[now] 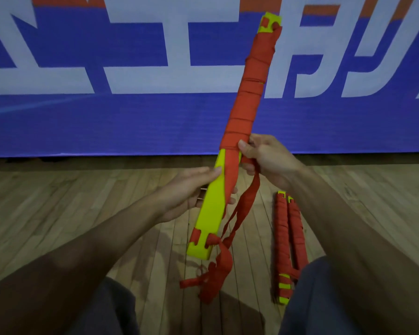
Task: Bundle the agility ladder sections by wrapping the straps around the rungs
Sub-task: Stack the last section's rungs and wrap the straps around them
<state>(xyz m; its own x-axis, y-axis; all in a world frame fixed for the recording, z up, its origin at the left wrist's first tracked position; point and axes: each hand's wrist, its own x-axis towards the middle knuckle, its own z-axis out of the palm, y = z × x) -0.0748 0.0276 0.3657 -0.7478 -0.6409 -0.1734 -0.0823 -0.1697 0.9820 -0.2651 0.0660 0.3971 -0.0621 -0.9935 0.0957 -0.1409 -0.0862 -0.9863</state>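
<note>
Hardwood gym floor (82, 201), blue banner (131, 122) behind; left hand (186, 189) grips the yellow rungs (209, 213), right hand (269, 160) pinches the red strap (248, 197).

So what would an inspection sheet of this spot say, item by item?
Surface: wooden floor.
Job's things: yellow rung stack held tilted, upper part strap-wrapped; loose strap hangs to the floor; two wrapped bundles lie by the right leg.
Clutter: nothing seen.
Hands: left hand grips the bare yellow part; right hand pinches the loose strap.
Cables: nothing seen.
Surroundings: blue banner with white shapes.
</note>
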